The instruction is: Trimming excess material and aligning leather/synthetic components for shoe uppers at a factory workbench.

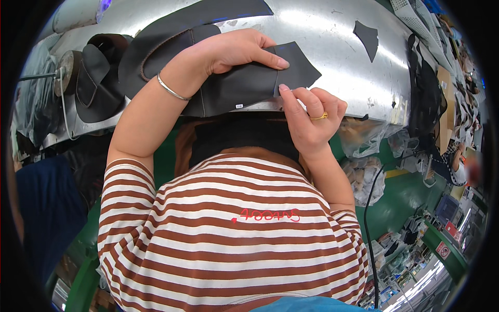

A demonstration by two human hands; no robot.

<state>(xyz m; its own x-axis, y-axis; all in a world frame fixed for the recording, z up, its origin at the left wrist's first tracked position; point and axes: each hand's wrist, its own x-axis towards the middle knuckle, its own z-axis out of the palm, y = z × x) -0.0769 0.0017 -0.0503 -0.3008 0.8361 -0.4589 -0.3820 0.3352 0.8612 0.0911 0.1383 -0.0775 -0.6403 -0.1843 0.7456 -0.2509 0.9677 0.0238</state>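
Note:
A flat black leather-like piece point(236, 86) with cross seams and a small white tag lies at the near edge of the metal table. My left hand point(236, 49) reaches over it from the left, its thumb on top beside a seam and its other fingers partly hidden past the far edge, closed on the piece. At the near end of that seam, the tip of my right hand's point(314, 114) thumb rests on the piece's edge. The right fingers are curled, and what lies under the thumb is hidden. The right hand wears a gold-coloured ring, the left wrist a bangle.
More black pieces point(218, 11) lie behind and left of my left arm on the metal table point(332, 31). A folded black item point(93, 78) stands at the left. Far right are a small scrap point(367, 40) and a black bag point(426, 101). Plastic bags point(364, 135) hang under the table edge.

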